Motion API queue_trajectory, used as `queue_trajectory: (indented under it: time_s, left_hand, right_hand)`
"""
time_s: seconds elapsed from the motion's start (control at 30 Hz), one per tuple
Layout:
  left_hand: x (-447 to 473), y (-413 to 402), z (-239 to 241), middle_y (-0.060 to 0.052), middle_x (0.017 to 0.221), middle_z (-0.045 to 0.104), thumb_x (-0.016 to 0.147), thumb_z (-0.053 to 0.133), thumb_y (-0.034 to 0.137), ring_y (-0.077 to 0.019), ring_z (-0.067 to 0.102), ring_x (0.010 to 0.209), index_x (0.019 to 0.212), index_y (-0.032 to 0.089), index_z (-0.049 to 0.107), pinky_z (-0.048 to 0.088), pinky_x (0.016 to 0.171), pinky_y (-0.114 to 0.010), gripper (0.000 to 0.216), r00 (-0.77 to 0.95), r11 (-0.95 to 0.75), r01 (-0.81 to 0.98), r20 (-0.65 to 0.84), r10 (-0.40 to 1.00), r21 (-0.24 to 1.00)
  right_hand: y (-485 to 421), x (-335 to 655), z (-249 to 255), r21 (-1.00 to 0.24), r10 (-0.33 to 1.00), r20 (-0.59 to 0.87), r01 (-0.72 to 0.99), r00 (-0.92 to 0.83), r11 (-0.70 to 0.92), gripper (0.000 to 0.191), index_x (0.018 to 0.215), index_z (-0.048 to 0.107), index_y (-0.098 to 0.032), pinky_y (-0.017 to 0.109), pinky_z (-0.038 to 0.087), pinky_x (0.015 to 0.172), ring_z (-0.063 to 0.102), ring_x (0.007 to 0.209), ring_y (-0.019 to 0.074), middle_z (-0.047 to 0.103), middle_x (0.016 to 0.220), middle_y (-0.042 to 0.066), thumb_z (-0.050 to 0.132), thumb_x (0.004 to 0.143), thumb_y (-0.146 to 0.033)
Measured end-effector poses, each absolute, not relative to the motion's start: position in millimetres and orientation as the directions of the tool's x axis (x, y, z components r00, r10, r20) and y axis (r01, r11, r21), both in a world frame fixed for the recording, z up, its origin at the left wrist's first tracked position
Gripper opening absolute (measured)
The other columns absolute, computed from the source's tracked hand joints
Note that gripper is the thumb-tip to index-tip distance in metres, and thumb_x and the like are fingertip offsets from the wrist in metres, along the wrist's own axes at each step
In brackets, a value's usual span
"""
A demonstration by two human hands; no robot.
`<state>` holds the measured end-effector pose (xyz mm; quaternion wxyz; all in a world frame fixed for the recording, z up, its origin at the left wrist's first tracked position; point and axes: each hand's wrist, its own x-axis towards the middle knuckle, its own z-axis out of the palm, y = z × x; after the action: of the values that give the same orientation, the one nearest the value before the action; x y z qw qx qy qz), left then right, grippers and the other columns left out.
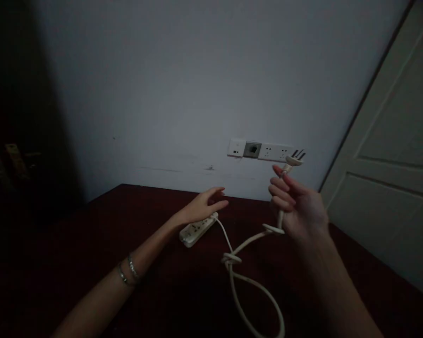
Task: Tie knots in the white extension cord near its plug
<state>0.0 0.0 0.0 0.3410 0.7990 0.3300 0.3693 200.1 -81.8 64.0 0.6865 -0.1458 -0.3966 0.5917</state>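
My right hand (305, 206) pinches the neck of a white three-pronged plug (293, 161) between thumb and fingers, raised in front of the wall sockets (275, 151), its slim prongs tilted up and to the right. From it a thick off-white cord (255, 238) runs down through a small coil, gathers in a bundled twist and swings into a wide loop over the dark red surface (155, 206). My left hand (209, 204), fingers parted and grasping nothing, is at the cord end of the oblong white power strip (193, 232), its dark outlets facing up.
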Motion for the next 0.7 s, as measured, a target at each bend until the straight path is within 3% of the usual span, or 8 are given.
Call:
queue_trajectory:
  time_s: [0.1,0.2,0.27,0.37,0.43,0.5,0.6,0.7]
  left_hand:
    - [6.4,-29.1,13.3,-0.008,0.121,0.056,0.081,0.055,0.029,-0.0215,0.051,0.107,0.124,0.016,0.05,0.04,0.088,-0.031,0.044,0.789,-0.573,0.118,0.273,0.55,0.811]
    - [10.1,-42.3,16.0,-0.003,0.095,0.064,0.071,0.067,0.029,-0.0185,0.055,0.088,0.106,0.016,0.062,0.042,0.076,-0.026,0.038,0.882,-0.626,0.123,0.204,0.424,0.77]
    - [12.8,-44.0,14.1,0.0,0.08,0.062,0.07,0.069,0.028,-0.0154,0.055,0.077,0.098,0.014,0.064,0.041,0.07,-0.025,0.032,0.88,-0.575,0.118,0.182,0.438,0.81]
    - [17.1,-42.6,10.0,-0.003,0.081,0.063,0.073,0.066,0.027,-0.0145,0.057,0.079,0.093,0.013,0.063,0.043,0.071,-0.025,0.025,0.866,-0.387,0.048,0.155,0.476,0.921]
    - [18.6,-41.1,7.7,-0.006,0.087,0.065,0.075,0.065,0.031,-0.0143,0.059,0.077,0.094,0.012,0.061,0.045,0.07,-0.027,0.027,0.884,-0.246,0.009,0.108,0.454,0.969]
    - [18.8,-39.0,5.5,-0.007,0.084,0.065,0.074,0.065,0.035,-0.0117,0.059,0.063,0.1,0.012,0.059,0.046,0.06,-0.026,0.035,0.901,-0.156,0.011,0.058,0.429,0.988]
    - [18.3,-35.5,2.0,-0.005,0.073,0.064,0.073,0.066,0.039,-0.0063,0.05,0.044,0.104,0.012,0.057,0.037,0.043,-0.02,0.041,0.861,-0.181,0.027,0.069,0.504,0.983]
    - [19.9,-34.6,-1.6,-0.002,0.07,0.061,0.071,0.066,0.041,-0.0055,0.046,0.044,0.099,0.012,0.06,0.035,0.043,-0.02,0.041,0.758,-0.266,0.028,0.153,0.634,0.964]
  right_hand:
    - [-79.8,170.2,61.8,-0.637,0.951,0.307,-0.753,-0.048,0.167,0.009,0.09,0.052,-0.017,0.01,0.014,0.028,0.018,0.034,0.0023,0.029,0.051,-0.009,0.045,0.084,-0.016]
    - [-78.8,152.0,62.3,-0.584,0.959,0.278,-0.801,-0.047,0.13,0.013,0.09,0.052,-0.017,0.012,0.011,0.028,0.016,0.033,0.0026,0.026,0.049,-0.01,0.039,0.088,-0.018]
    - [-78.2,149.6,62.7,-0.552,0.953,0.303,-0.816,-0.009,0.168,0.012,0.09,0.052,-0.017,0.012,0.01,0.027,0.017,0.032,0.0026,0.027,0.048,-0.01,0.04,0.088,-0.018]
    - [-75.4,156.8,60.9,-0.542,0.935,0.348,-0.8,0.063,0.256,0.005,0.086,0.052,-0.017,0.011,0.014,0.028,0.022,0.032,0.0017,0.033,0.049,-0.009,0.048,0.083,-0.016]
    - [-71.4,165.1,58.3,-0.569,0.92,0.365,-0.749,0.139,0.339,0.007,0.083,0.052,-0.017,0.01,0.027,0.032,0.034,0.036,0.0013,0.044,0.053,-0.007,0.056,0.077,-0.015]
    - [-66.1,173.8,55.8,-0.624,0.891,0.385,-0.643,0.241,0.443,0.013,0.08,0.052,-0.016,0.013,0.044,0.045,0.05,0.048,0.0036,0.057,0.063,-0.002,0.062,0.072,-0.016]
    - [-58.5,184.4,54.4,-0.707,0.823,0.45,-0.424,0.347,0.566,0.02,0.078,0.054,-0.016,0.022,0.053,0.062,0.062,0.066,0.0099,0.065,0.077,0.002,0.07,0.067,-0.021]
    - [-53.6,189.2,54.8,-0.738,0.77,0.505,-0.268,0.39,0.619,0.028,0.079,0.055,-0.015,0.023,0.053,0.057,0.063,0.067,0.0132,0.066,0.073,0.004,0.074,0.062,-0.026]
